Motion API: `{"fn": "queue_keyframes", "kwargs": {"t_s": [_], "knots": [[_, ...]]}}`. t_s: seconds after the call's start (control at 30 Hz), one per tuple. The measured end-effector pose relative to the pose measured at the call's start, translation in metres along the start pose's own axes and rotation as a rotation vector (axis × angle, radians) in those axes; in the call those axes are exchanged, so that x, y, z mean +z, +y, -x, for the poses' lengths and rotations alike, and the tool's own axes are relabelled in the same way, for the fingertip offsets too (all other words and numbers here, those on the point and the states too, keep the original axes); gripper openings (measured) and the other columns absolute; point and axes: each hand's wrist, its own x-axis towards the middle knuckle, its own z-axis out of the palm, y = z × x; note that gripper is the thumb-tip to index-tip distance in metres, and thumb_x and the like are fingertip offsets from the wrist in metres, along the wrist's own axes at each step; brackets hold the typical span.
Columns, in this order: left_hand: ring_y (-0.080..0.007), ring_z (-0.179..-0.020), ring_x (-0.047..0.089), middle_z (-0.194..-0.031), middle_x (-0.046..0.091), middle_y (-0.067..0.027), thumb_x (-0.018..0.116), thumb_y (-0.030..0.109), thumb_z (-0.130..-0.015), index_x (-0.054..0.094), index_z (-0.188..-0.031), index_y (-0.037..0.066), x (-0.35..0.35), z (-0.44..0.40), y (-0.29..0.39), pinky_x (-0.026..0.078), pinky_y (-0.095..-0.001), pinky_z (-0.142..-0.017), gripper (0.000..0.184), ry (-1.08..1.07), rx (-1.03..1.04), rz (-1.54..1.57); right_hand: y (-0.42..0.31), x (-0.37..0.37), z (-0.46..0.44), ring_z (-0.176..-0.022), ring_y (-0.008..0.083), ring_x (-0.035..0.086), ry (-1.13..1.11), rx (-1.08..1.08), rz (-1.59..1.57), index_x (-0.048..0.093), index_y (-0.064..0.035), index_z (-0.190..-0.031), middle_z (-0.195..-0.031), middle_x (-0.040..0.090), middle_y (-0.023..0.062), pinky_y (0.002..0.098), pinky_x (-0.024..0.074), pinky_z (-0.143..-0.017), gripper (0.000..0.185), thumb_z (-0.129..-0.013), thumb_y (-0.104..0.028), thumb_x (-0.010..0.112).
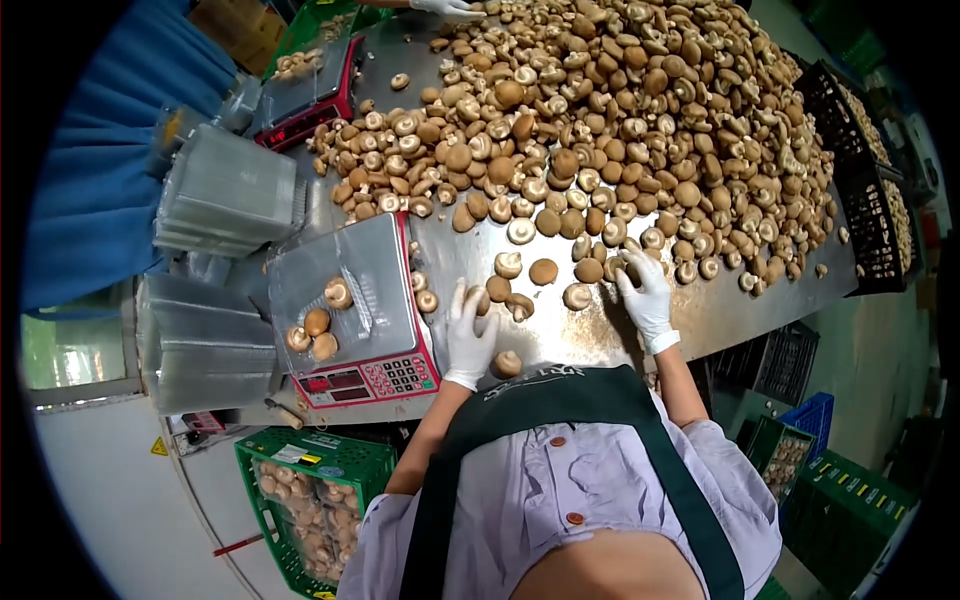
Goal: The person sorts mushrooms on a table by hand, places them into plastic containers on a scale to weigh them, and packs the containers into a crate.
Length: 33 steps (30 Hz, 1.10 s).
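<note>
Standing at the near edge of the steel bench (565, 338), the person has both gloved hands low over loose mushrooms (543, 272). What matters most is sideways: the near scale (375, 255) sits just beside the left hand (468, 335), out toward the bench's left edge, and the great heap (640, 100) spreads from beyond the right hand (648, 300) to the far edge. So the left hand is plainly nearer the scale, the right nearer the heap. The left hand's fingers point toward the far edge, with a brown cap (482, 303) at the thumb side; whether they grip it, I can't tell. Fingers and thumb of the right hand stand apart, a mushroom or two right at the tips, nothing visibly clamped. The caps are roundish, with no real long axis to speak of.

Counting, then: six loose mushrooms lie between the hands, and one more (507, 364) sits by the left wrist, close to the near edge. Four (317, 321) rest on the near scale. There are two scales, the far one (285, 95) toward the far left corner; two stacks of clear trays (225, 190) along the left edge; two black crates (873, 245) off the right edge. One gloved hand (450, 8) of another person shows at the far edge. The heap is beyond counting.
</note>
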Motion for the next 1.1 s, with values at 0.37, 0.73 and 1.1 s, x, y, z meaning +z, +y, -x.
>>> {"fn": "queue_keyframes", "kwargs": {"t_s": [0.37,0.73,1.1], "knots": [[-0.0382,-0.13,0.034,-0.144,0.031,-0.023,0.068,0.021,-0.078,0.038,-0.136,0.002,-0.001,0.026,-0.015,0.029,-0.0416,-0.107,0.068,-0.139,-0.103,-0.099,0.006,0.002,0.028,-0.115,0.0388,0.048,0.06,0.101,0.334,0.056,-0.0041,-0.118,-0.136,0.044,0.0194,0.0427,0.041,-0.097,0.046,-0.075,-0.016,0.069],[-0.0403,-0.126,0.035,-0.138,0.04,-0.0192,0.068,0.037,-0.075,0.054,-0.126,0.011,0.033,-0.047,0.003,0.031,-0.0483,-0.104,0.059,-0.104,0.203,-0.236,-0.051,0.062,0.03,-0.128,0.0409,0.034,-0.294,-0.149,0.249,0.051,-0.0135,-0.126,-0.138,0.036,0.0233,0.0602,0.0233,-0.104,0.061,-0.077,-0.046,0.064],[-0.0368,-0.116,0.047,-0.129,0.048,-0.0165,0.069,0.022,-0.075,0.058,-0.116,0.012,-0.002,-0.014,-0.008,0.039,-0.043,-0.097,0.044,-0.14,0.082,-0.189,-0.046,-0.003,0.011,-0.115,0.0278,0.056,-0.32,0.016,-0.103,0.06,-0.0087,-0.118,-0.13,0.054,0.0125,0.0334,0.045,-0.096,0.038,-0.08,-0.012,0.067]]}}
